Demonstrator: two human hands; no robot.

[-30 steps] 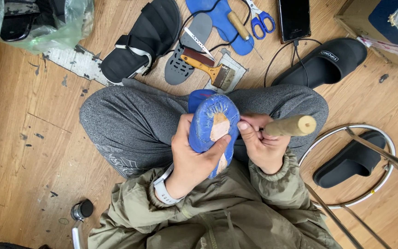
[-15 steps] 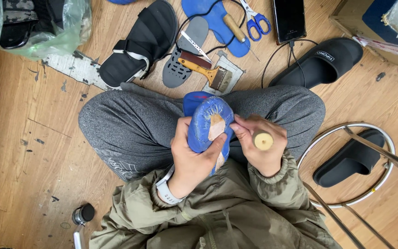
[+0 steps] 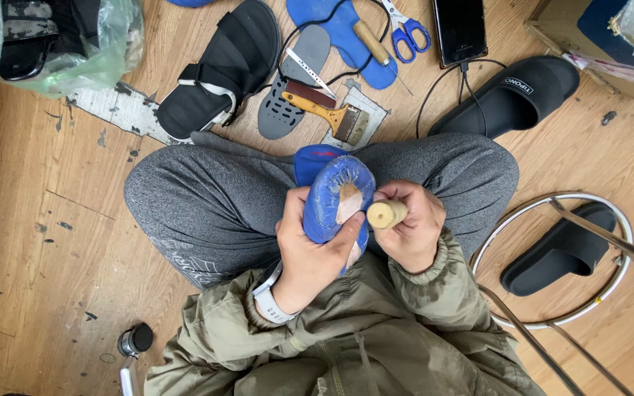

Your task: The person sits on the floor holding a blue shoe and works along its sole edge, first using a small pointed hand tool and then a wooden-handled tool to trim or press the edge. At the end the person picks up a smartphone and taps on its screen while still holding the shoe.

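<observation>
A blue shoe upper [image 3: 335, 192], stretched over a form with a bare tan patch at its sole, rests on my crossed legs in grey trousers. My left hand [image 3: 308, 253] wraps around it from below, with a watch on the wrist. Just to the right, my right hand [image 3: 409, 227] is closed on a tool with a round wooden handle [image 3: 386, 214]. The handle's butt end points up toward the camera, and its working end is hidden against the shoe's edge.
On the wooden floor ahead lie a black sandal [image 3: 221, 70], a grey insole [image 3: 293, 81], a brush [image 3: 332, 114], a blue sole [image 3: 346, 37] with a wooden-handled awl, blue scissors [image 3: 406, 31] and a phone [image 3: 460, 29]. Black slides [image 3: 511, 95] [image 3: 563, 253] and a metal ring frame [image 3: 552, 257] sit right.
My right hand has turned the wooden-handled tool from pointing sideways to the right to standing end-on toward the camera, close against the shoe. The left hand keeps its hold on the shoe.
</observation>
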